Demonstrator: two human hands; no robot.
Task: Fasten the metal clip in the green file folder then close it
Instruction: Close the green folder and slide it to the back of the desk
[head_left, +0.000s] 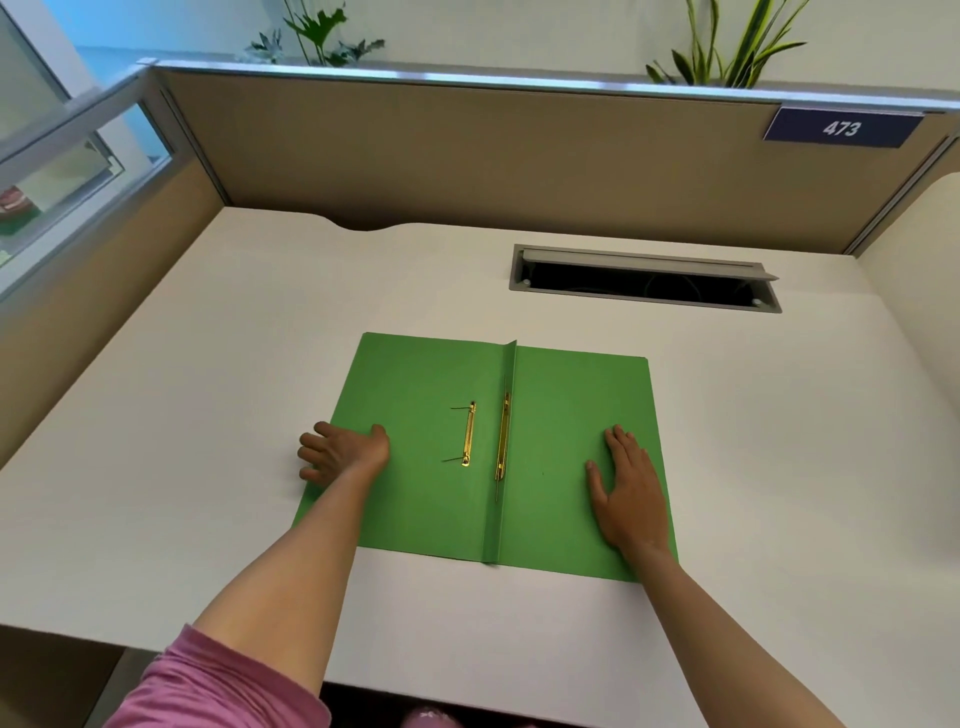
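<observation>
Green card file folder (566, 415) lies open and flat on the white desk top (208, 415), spine fold running away from the person, roughly centred between the two arms. Brass-coloured metal clip bar (469, 434) sits loose on the left leaf, just left of the fold; two thin prongs stick out from its ends toward the left. A second long brass strip (502, 436) lies along the fold itself, close beside the bar but apart from it.

Left hand (343, 451): fingers spread, palm down on the outer edge of the left leaf, fingertips reaching past the edge onto the desk. Holds nothing. Pink sleeve (218, 680) shows at the upper arm.

Right hand (626, 488): flat, fingers extended and together, pressing the right leaf near its outer edge. Holds nothing.

Neither hand touches the clip parts.

Behind the folder: a grey cable hatch (644, 278) set in the desk, lid raised. Tan partition wall (467, 156) beyond, with a dark blue plate reading 473 (841, 128) at upper right.
</observation>
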